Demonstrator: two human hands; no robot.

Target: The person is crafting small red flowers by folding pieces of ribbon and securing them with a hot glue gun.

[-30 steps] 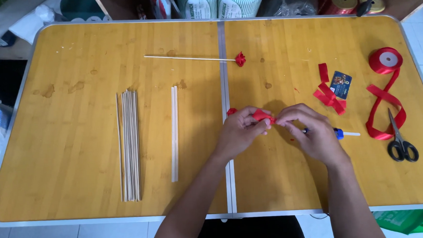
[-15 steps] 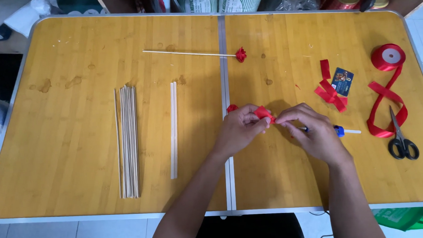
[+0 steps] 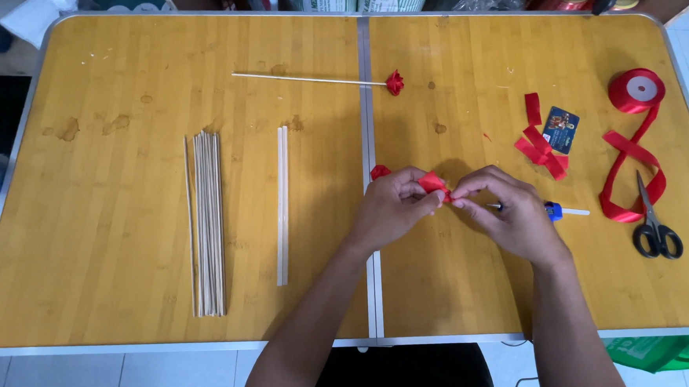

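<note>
We pinch a small folded piece of red satin ribbon between our left hand and right hand, both closed on it above the yellow bamboo-topped table.

Red ribbon on a honey-yellow table

The folded ribbon piece is red; at three o'clock lie a red ribbon spool and black-handled scissors on the yellow wood-grain table.

— Bright enough?
— Yes, even and soft over the whole surface; only faint shadows under the hands.
— Sharp?
— Mostly. Slight bowing along the surface's edges, no glare.
</note>
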